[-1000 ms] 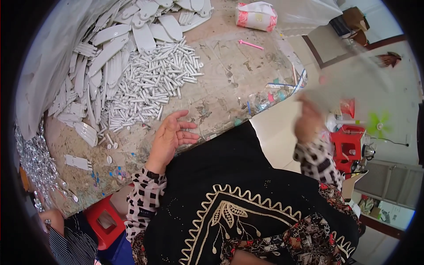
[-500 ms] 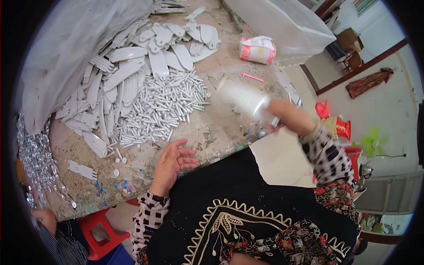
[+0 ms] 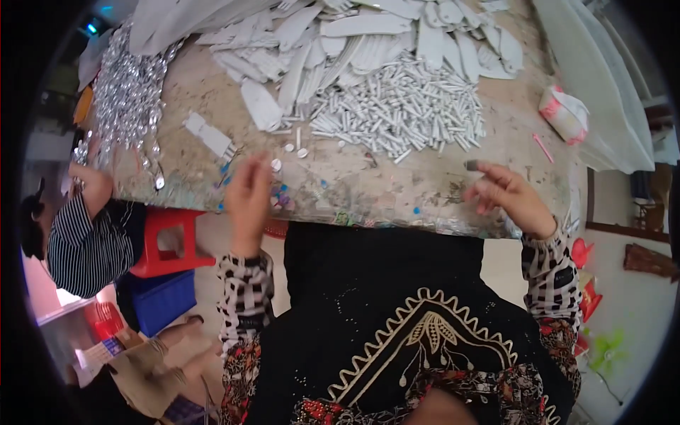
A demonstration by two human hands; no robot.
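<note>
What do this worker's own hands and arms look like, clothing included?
The left hand and right hand look bare, except for a dark patch, perhaps a covering, at one right fingertip. The sleeves show pale and black blocks; higher up, dark patterned fabric has red touches.

A stained brown tabletop [image 3: 510,113] bears heaped short white rods [image 3: 404,106] beside flat, rounded white pieces [image 3: 365,26]. A thin pink stick [image 3: 542,148] lies apart.

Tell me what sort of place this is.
Probably a small hand-assembly workshop, to judge by the heap of small white rods, the pile of larger flat white pieces behind it, and the stained, worn worktable under both. What the parts make up, I cannot tell.
</note>
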